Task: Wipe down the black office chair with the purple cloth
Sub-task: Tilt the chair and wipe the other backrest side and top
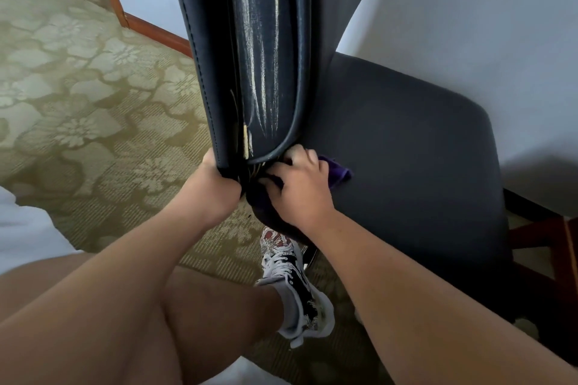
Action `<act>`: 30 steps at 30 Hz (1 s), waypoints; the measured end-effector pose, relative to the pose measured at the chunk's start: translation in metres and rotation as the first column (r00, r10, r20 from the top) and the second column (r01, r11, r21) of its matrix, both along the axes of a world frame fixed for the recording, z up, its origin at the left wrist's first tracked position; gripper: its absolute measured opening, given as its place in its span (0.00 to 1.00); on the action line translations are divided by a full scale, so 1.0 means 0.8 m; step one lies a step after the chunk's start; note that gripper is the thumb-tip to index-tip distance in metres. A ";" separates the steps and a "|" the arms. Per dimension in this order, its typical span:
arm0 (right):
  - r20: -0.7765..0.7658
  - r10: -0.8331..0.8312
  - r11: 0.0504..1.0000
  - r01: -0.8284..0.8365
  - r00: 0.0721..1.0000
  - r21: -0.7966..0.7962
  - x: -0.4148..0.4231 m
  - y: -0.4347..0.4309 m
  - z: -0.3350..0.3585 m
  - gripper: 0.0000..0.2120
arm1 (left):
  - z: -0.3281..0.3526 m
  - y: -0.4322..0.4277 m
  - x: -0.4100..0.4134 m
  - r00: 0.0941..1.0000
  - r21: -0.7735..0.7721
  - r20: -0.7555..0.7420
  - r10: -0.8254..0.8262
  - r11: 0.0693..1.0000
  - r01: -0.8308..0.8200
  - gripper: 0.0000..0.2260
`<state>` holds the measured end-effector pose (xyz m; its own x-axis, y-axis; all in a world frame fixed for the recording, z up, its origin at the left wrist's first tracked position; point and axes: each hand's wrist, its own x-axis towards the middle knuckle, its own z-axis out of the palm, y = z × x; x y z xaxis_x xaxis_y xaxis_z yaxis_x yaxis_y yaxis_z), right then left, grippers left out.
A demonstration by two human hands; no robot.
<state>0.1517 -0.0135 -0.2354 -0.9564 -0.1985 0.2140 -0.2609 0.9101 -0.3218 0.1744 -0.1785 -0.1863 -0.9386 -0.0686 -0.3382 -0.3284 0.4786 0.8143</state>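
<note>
The black office chair [406, 150] fills the centre and right, seen from the side: a worn, cracked backrest [250, 56] rises upward and the dark seat pad spreads to the right. My left hand [215, 187] grips the bottom edge of the backrest. My right hand [300, 184] presses the purple cloth [337, 173] into the gap where backrest and seat meet. Only a purple corner shows past my fingers; the remainder of the cloth is hidden under my hand.
Patterned olive carpet [78, 103] covers the floor on the left. A white wall with wooden skirting [156, 31] stands behind the chair. My leg and patterned sneaker [291, 275] are below the seat. A dark wooden furniture piece [553, 244] is at the right edge.
</note>
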 end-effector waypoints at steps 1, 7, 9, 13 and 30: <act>0.005 -0.025 0.999 0.025 1.000 0.031 -0.010 0.000 0.001 0.08 | 0.002 0.001 0.001 1.000 -0.006 0.000 -0.002 1.000 0.002 0.14; 0.091 -0.246 0.968 0.249 0.965 -0.025 -0.053 -0.007 0.025 0.11 | 0.008 0.002 -0.003 0.999 -0.040 0.023 0.038 0.999 -0.037 0.18; 0.137 -0.257 0.966 0.259 0.957 0.005 -0.051 -0.014 0.029 0.11 | 0.010 0.003 -0.007 0.999 -0.031 0.004 0.039 0.999 -0.039 0.14; 0.180 -0.196 0.980 0.189 0.964 0.054 -0.029 -0.013 0.030 0.14 | 0.014 0.007 -0.006 0.999 -0.023 -0.005 0.054 0.998 -0.054 0.13; 0.221 -0.095 0.986 0.061 0.971 0.157 -0.069 0.022 0.033 0.16 | 0.016 0.012 0.010 0.995 -0.108 0.059 0.085 0.991 -0.078 0.15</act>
